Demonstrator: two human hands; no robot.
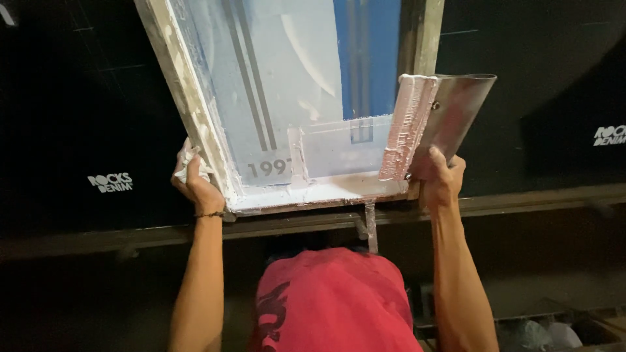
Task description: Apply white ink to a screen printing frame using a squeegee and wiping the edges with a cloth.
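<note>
Right hand [442, 177] grips a paint-caked squeegee [417, 127] at right of center, blade running upward; left hand [194, 179], clutching a rag [186, 161], steadies the screen frame [189, 98] at left.

The frame [195, 111] runs off the top edge, so its far end is unseen. The left hand [195, 182] closes round a rag [186, 160], most of it hidden in the palm. The right hand [442, 179] has its fingertips behind the squeegee [433, 124]. Both elbows are cut off at the bottom edge. Objects at near right [541, 332] are too dark to tell.
</note>
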